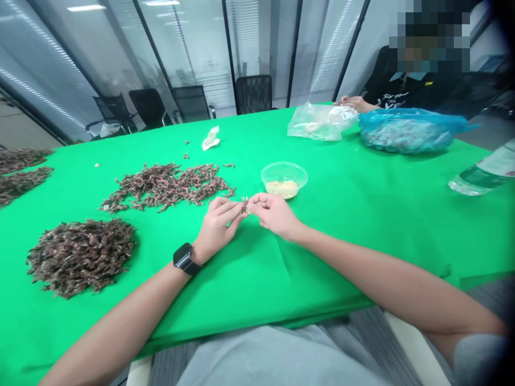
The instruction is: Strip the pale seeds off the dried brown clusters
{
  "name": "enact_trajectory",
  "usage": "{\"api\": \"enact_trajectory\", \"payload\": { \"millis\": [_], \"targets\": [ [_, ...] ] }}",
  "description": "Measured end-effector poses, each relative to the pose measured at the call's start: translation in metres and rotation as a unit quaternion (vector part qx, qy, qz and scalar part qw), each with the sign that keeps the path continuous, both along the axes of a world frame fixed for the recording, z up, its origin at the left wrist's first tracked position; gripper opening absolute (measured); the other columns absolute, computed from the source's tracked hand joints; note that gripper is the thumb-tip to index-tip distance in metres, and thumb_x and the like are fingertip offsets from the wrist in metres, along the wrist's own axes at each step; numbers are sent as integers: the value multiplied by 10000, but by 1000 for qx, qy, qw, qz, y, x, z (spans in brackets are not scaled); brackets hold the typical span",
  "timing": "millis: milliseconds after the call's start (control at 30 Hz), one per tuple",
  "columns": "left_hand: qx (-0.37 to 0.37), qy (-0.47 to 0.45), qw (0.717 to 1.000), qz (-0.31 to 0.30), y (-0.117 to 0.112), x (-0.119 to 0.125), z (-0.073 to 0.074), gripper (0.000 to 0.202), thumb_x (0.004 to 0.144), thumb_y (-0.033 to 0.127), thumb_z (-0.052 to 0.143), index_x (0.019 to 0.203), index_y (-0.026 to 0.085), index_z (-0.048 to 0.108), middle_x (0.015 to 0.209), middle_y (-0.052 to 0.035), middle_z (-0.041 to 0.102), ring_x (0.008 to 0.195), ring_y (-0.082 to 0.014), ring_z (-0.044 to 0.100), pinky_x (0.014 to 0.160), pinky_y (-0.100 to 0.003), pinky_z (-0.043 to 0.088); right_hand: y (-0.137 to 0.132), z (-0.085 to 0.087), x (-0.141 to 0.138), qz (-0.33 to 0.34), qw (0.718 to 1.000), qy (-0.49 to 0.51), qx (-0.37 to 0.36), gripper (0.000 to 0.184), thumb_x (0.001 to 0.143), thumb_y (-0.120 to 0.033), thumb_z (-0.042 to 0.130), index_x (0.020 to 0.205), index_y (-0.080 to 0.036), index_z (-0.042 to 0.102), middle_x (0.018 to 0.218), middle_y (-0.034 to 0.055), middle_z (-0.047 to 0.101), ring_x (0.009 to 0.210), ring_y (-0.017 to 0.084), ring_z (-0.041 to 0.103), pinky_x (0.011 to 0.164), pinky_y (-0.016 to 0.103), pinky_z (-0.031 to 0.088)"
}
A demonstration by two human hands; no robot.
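Observation:
My left hand and my right hand meet in front of me above a green tablecloth. Between their fingertips they pinch a small dried brown pod, which is partly hidden by my fingers. Just beyond my right hand stands a clear plastic bowl holding pale seeds. A loose heap of dried brown pods on stems lies beyond my left hand, and a bigger heap lies to its left. A black smartwatch circles my left wrist.
More dried pods lie at the left edge. A co-worker's hand rests by a clear plastic bag and a blue bag of pods. A water bottle lies at the right, and black chairs stand behind.

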State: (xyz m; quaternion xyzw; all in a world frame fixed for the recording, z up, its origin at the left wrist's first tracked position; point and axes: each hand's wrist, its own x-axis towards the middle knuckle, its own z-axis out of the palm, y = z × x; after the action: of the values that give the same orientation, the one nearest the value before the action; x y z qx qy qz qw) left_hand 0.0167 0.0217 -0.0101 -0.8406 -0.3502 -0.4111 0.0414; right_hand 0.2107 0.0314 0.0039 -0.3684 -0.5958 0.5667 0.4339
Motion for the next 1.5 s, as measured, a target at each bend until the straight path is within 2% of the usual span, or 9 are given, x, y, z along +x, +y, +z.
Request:
{"api": "enact_trajectory", "payload": {
  "millis": [200, 333, 500, 633, 733, 900, 1100, 1233, 1500],
  "targets": [
    [27, 55, 998, -1, 2, -7, 5, 250, 937, 272, 653, 1177, 233, 710, 1162, -80, 752, 1018, -254, 605, 919, -448, 483, 2, 8, 4, 64, 991, 62, -105, 373, 749, -483, 782, 811, -166, 596, 536, -98, 413, 413, 38, 265, 395, 208, 237],
    [-114, -70, 991, 12, -2, 1, 3, 237, 962, 347, 610, 1118, 195, 703, 1036, -88, 753, 920, -224, 624, 846, -390, 496, 4, 4, 4, 78, 983, 78, -148, 391, 735, -491, 797, 810, -171, 586, 522, -112, 360, 429, 43, 248, 413, 207, 251],
    [-408, -315, 856, -34, -1, 13, -5, 343, 942, 476, 601, 1027, 166, 720, 975, -68, 734, 857, -186, 632, 737, -285, 472, 10, -10, 2, -16, 997, -70, 28, 326, 866, -492, 659, 839, -175, 591, 607, -54, 516, 483, 69, 380, 457, 221, 276],
    [-505, -463, 724, -78, -1, 14, -6, 312, 893, 453, 679, 1035, 181, 737, 1128, -79, 722, 1078, -212, 616, 821, -263, 469, 10, -12, 2, -52, 984, -147, 81, 281, 926, -459, 589, 858, -187, 571, 555, -67, 497, 476, 81, 387, 458, 224, 255],
    [-531, -476, 691, -112, -3, 14, -2, 296, 899, 425, 688, 1060, 182, 740, 1191, -82, 702, 1157, -208, 586, 905, -267, 461, 7, -9, 2, -8, 984, -167, 55, 361, 937, -485, 568, 746, -179, 561, 528, -47, 526, 438, 76, 407, 448, 223, 278],
    [-525, -433, 721, -133, -4, 16, -1, 304, 872, 408, 719, 1054, 165, 744, 1042, -72, 723, 1006, -195, 633, 962, -315, 462, 2, -7, -1, 100, 991, -77, -49, 392, 927, -515, 565, 797, -152, 635, 596, -10, 629, 382, 60, 417, 407, 208, 296],
    [-379, -360, 852, 0, 1, 10, -2, 263, 828, 398, 751, 962, 174, 719, 964, -47, 720, 893, -175, 638, 834, -287, 484, 2, -7, -3, 51, 994, -94, -20, 328, 928, -424, 579, 747, -155, 628, 537, -25, 611, 367, 57, 402, 404, 203, 296],
    [-318, -283, 904, 40, 0, 6, 1, 231, 870, 394, 693, 921, 170, 718, 878, -40, 716, 801, -163, 625, 785, -288, 486, 2, -10, -3, 41, 991, -127, 19, 357, 947, -427, 556, 723, -157, 627, 539, -16, 624, 383, 61, 424, 435, 204, 329],
    [-328, -252, 909, 57, -1, 6, 3, 255, 877, 402, 662, 839, 154, 714, 819, -49, 727, 747, -169, 631, 741, -299, 493, -2, -12, -3, 35, 982, -171, 72, 366, 949, -397, 564, 677, -157, 610, 541, -5, 638, 410, 63, 416, 465, 205, 334]
  ]
}}
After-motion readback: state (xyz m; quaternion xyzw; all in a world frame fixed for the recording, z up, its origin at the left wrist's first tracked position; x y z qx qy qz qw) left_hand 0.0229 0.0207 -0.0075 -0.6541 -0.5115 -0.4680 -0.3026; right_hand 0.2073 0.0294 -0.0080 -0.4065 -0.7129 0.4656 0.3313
